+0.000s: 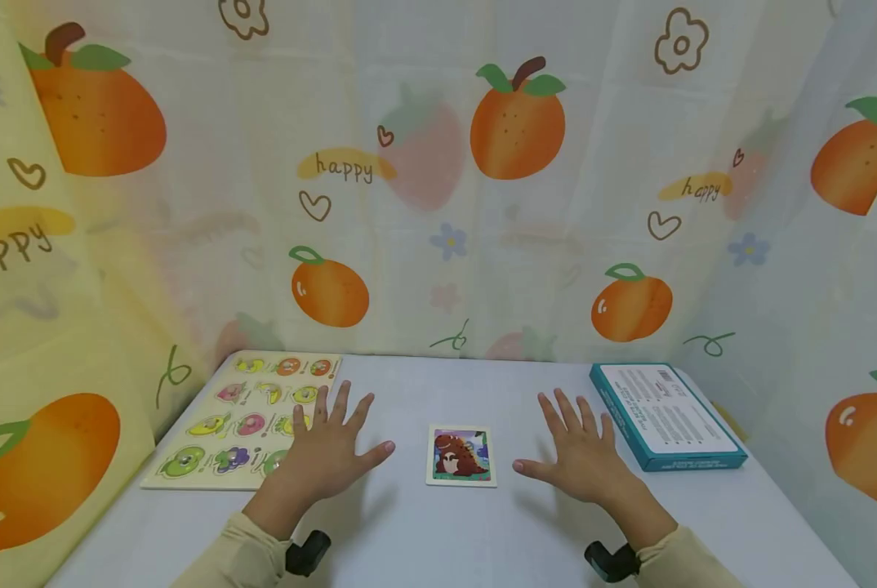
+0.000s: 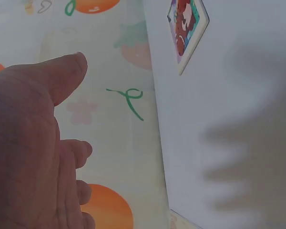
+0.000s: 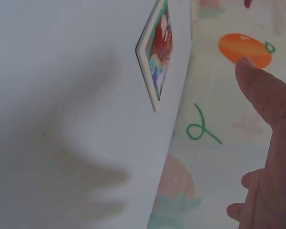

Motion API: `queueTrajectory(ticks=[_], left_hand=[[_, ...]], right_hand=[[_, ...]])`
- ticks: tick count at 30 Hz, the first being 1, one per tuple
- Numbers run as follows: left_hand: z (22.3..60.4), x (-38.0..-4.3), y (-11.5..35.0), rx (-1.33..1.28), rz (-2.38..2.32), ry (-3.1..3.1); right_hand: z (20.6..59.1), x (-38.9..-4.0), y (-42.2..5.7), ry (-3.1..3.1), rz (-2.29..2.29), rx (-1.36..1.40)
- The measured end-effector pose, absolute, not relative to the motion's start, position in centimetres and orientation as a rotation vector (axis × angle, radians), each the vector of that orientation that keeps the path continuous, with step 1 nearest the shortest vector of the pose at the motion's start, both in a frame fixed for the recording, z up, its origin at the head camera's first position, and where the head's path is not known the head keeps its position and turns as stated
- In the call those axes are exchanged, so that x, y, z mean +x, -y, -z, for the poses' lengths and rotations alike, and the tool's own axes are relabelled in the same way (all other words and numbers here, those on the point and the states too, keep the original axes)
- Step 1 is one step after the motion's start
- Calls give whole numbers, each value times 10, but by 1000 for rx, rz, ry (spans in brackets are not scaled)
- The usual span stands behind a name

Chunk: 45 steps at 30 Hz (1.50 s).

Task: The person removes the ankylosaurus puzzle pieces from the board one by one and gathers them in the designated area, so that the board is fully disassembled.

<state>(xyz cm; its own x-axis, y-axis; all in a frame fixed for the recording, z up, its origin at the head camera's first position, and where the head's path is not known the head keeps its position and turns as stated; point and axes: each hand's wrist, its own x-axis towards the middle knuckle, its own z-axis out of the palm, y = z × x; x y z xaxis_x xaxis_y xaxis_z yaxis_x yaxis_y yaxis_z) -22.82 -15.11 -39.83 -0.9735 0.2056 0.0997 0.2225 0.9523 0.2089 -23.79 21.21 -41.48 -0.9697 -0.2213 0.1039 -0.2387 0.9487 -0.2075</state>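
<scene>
A small square puzzle (image 1: 461, 456) with a brown dinosaur picture and a pale frame lies flat in the middle of the white table. To its left, my left hand (image 1: 328, 449) hovers with fingers spread, palm down, overlapping the corner of a fruit board in the head view. My right hand (image 1: 581, 453) hovers to the puzzle's right, fingers spread too. Both hands hold nothing and cast shadows on the tabletop. In the left wrist view the puzzle (image 2: 186, 28) shows at the top, apart from the hand; the right wrist view shows the puzzle (image 3: 157, 52) likewise apart.
The cream board (image 1: 218, 400) with rows of cartoon fruit lies at the table's left. At the right sits a teal box (image 1: 674, 416) with a white printed label. A fruit-patterned curtain (image 1: 438, 286) hangs behind and along both sides of the white table (image 1: 453, 539).
</scene>
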Motion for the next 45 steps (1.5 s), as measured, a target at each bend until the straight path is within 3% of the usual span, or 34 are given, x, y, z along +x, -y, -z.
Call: queueTrajectory(ticks=[16, 24, 45], left_hand=[[395, -252, 98, -545, 604, 2978], [416, -268, 68, -739, 588, 3005], [448, -284, 40, -763, 377, 3124]], right_hand=[[405, -258, -179, 2944, -629, 442], [420, -286, -159, 3045, -678, 475], [453, -314, -149, 3192, -440, 362]])
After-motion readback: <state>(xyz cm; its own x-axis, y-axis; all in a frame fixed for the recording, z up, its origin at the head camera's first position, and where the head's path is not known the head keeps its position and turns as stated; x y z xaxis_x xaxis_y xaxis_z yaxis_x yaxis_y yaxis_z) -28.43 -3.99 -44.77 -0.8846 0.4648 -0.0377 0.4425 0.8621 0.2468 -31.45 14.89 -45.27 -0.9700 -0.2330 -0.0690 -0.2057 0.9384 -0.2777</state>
